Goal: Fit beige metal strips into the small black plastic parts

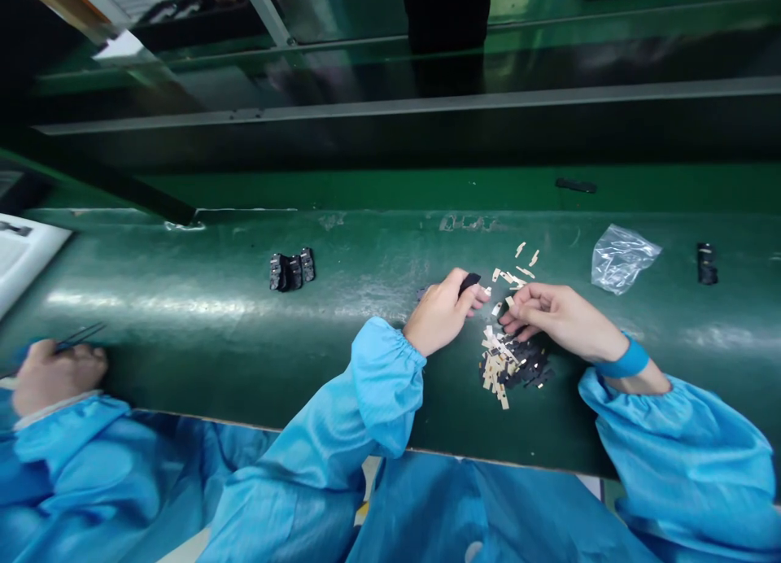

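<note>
My left hand is closed around a small black part, whose tip sticks out between thumb and fingers. Just to the right, my right hand pinches a small cream strip between thumb and fingertips. Below both hands lies a pile of small cream strips mixed with thin black pieces. More cream strips are scattered above the fingers of my right hand. A blue band circles my right wrist.
Several black moulded parts stand grouped at left on the green table. At right are a clear plastic bag and a single black part. Another dark piece lies farther back. A co-worker's hand holds tweezers at far left.
</note>
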{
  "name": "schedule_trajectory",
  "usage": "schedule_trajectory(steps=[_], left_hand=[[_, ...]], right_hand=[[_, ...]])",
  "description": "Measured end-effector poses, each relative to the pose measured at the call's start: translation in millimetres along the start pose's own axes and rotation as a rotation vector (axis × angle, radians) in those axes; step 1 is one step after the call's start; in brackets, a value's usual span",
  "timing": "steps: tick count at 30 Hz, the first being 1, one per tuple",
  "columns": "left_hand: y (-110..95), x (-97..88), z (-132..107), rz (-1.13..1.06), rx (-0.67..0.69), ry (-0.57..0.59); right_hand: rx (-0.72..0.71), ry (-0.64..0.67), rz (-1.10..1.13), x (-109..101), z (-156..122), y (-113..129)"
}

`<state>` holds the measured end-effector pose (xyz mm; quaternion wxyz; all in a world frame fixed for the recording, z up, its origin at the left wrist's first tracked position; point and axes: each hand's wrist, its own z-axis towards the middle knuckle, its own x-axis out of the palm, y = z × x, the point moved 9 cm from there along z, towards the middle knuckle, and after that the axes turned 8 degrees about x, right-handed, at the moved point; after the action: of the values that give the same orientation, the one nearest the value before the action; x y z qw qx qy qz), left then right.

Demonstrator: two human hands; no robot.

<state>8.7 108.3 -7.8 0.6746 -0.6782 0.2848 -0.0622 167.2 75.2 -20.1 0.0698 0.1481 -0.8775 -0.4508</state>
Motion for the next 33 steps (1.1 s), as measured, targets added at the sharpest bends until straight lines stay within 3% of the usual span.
schedule_trajectory(steps=[6, 8, 10, 12, 14, 20, 24, 29, 33], left_hand=[[2.3, 16.2, 9.1, -0.317, 0.139, -0.017], [3.7, 10.9, 11.6, -0.448, 0.146, -0.106], [3.9, -0.3, 11.1, -0.488, 0.149, -0.227], [2.5, -8.1, 9.0, -0.446, 0.144, -0.284], [0.7, -9.6, 7.1, -0.363, 0.130, -0.261], [-4.8, -3.5, 3.4, -0.041, 0.106, -0.145], [-9.9, 1.2, 4.1, -0.041, 0.129, -0.149], [-7.6, -1.8, 4.3, -0.023, 0.110, -0.186], [-6.8, -3.8, 2.2, 0.059, 0.114, -0.195]], right_hand=[[-0.116, 0.002, 0.085, 1.6, 2.8, 8.5], [-0.139, -0.002, 0.162, 1.3, 6.5, 8.3], [-0.204, -0.110, 0.206, -9.7, 7.3, 10.9], [-0.304, -0.253, 0.232, -24.5, 2.4, 16.7], [-0.361, -0.299, 0.254, -30.3, -2.3, 21.1], [-0.307, -0.254, 0.052, -14.5, -4.6, 23.7], [-0.307, -0.251, -0.049, -4.5, -6.0, 23.0], [-0.281, -0.158, -0.014, 7.2, -6.5, 20.2], [-0.300, -0.168, -0.052, 9.7, -9.5, 25.3]])
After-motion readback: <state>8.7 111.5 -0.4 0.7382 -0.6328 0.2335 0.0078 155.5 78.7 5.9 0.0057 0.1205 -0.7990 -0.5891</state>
